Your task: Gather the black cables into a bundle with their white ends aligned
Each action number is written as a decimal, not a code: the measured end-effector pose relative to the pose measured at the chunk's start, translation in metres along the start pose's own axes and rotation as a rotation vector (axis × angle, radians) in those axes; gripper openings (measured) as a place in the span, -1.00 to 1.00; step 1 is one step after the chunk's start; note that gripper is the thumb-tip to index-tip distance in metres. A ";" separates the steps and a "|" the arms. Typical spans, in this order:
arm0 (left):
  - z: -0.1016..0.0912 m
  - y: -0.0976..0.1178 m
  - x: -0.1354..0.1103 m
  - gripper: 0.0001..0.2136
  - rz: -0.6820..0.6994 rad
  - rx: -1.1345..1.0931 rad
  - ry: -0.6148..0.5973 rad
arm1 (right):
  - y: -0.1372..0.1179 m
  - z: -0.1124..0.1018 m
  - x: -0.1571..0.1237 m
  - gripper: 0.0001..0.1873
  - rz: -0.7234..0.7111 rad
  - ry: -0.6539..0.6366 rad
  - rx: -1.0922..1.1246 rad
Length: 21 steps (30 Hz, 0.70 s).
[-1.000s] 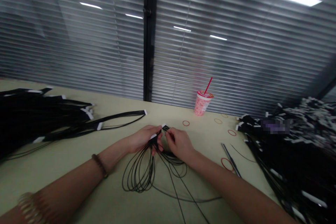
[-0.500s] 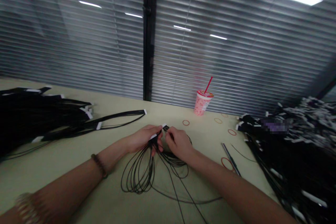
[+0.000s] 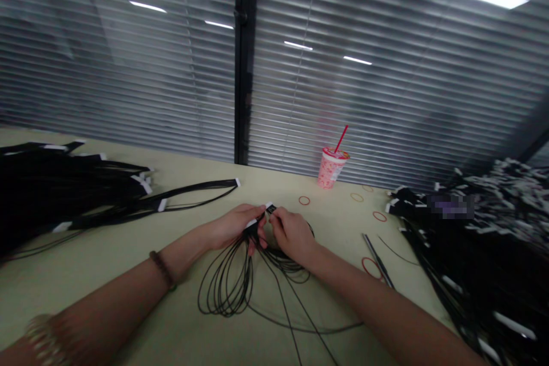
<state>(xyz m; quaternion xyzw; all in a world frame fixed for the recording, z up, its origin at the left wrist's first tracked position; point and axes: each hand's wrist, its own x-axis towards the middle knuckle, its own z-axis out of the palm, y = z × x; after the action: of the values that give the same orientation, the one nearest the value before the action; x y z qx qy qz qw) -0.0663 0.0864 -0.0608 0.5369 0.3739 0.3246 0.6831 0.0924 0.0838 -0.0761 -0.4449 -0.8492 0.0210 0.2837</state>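
Thin black cable [image 3: 227,289] hangs in several loops below my hands at the middle of the table. My left hand [image 3: 238,226] is closed round the gathered top of the loops, where a white-edged black piece shows between the fingers. Close beside it, my right hand [image 3: 294,234] pinches a small black piece with a white end [image 3: 270,207], which reaches toward the left thumb. More loops lie partly hidden under the right hand, and loose cable strands run toward the table's near edge. The fingertips of the right hand are partly turned away from view.
Bundles of black cable with white tags [image 3: 86,189] are heaped at left; a larger pile [image 3: 484,257] covers the right. A pink cup with a straw [image 3: 331,168] stands near the blinds. Rubber bands [image 3: 304,201] and a slim pen-like tool [image 3: 377,260] lie right of my hands.
Both hands keep nearly the same place and hold. The right hand has shifted only very slightly; the cable loops look the same.
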 end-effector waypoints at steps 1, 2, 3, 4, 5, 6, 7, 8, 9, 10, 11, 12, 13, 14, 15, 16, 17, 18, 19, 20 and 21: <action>0.000 -0.001 0.000 -0.68 0.005 0.002 0.001 | 0.000 0.000 0.000 -0.79 -0.002 -0.003 0.007; 0.000 -0.001 0.001 -0.68 0.009 0.001 0.001 | 0.000 0.000 0.000 -0.80 -0.004 -0.004 0.015; -0.001 -0.001 0.001 -0.68 0.011 -0.001 0.001 | 0.001 0.000 0.000 -0.80 -0.007 -0.002 0.021; -0.001 -0.002 0.001 -0.67 0.011 -0.002 0.000 | 0.001 0.000 0.000 -0.80 -0.009 0.001 0.024; 0.000 -0.002 0.001 -0.67 0.009 -0.003 0.001 | 0.002 0.000 -0.001 -0.81 -0.014 0.003 0.025; 0.000 -0.001 0.000 -0.67 0.005 -0.002 0.003 | 0.002 0.000 -0.001 -0.81 -0.020 0.006 0.023; 0.000 -0.001 0.000 -0.67 0.002 0.001 0.006 | 0.002 0.001 -0.001 -0.81 -0.024 0.010 0.019; 0.000 0.000 -0.001 -0.67 -0.001 0.005 0.007 | 0.002 0.001 -0.001 -0.81 -0.026 0.016 0.015; 0.001 0.000 -0.001 -0.67 -0.003 0.009 0.006 | 0.002 0.002 -0.001 -0.81 -0.024 0.023 0.011; 0.001 0.001 -0.002 -0.67 -0.007 0.014 0.003 | 0.003 0.002 -0.001 -0.81 -0.021 0.032 0.009; 0.001 0.001 -0.003 -0.66 -0.011 0.023 -0.003 | 0.003 0.002 -0.001 -0.82 -0.025 0.040 0.011; 0.001 0.001 -0.003 -0.66 -0.014 0.034 -0.011 | 0.003 0.003 -0.002 -0.83 -0.036 0.044 0.017; 0.001 0.001 -0.004 -0.65 -0.014 0.046 -0.022 | 0.002 0.003 -0.002 -0.83 -0.052 0.045 0.026; 0.001 0.001 -0.004 -0.64 -0.013 0.058 -0.034 | 0.002 0.004 -0.002 -0.84 -0.071 0.044 0.035; 0.001 0.001 -0.005 -0.63 -0.010 0.069 -0.044 | 0.002 0.004 -0.003 -0.85 -0.088 0.044 0.042; 0.001 0.001 -0.005 -0.63 -0.007 0.076 -0.051 | 0.002 0.004 -0.003 -0.86 -0.099 0.043 0.048; 0.002 0.001 -0.006 -0.63 -0.006 0.084 -0.055 | 0.001 0.004 -0.003 -0.87 -0.101 0.045 0.050; 0.002 0.001 -0.006 -0.63 -0.007 0.092 -0.057 | 0.001 0.004 -0.003 -0.87 -0.099 0.047 0.050; 0.003 0.001 -0.007 -0.62 -0.010 0.101 -0.058 | 0.001 0.003 -0.004 -0.87 -0.098 0.050 0.049; 0.003 0.002 -0.007 -0.62 -0.012 0.110 -0.060 | 0.001 0.003 -0.004 -0.86 -0.096 0.051 0.048; 0.004 0.002 -0.007 -0.62 -0.012 0.115 -0.061 | 0.001 0.004 -0.004 -0.86 -0.096 0.052 0.049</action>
<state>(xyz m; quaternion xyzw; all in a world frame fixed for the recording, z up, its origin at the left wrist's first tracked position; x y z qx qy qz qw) -0.0668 0.0790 -0.0574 0.5827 0.3740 0.2819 0.6642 0.0929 0.0820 -0.0812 -0.3971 -0.8611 0.0164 0.3173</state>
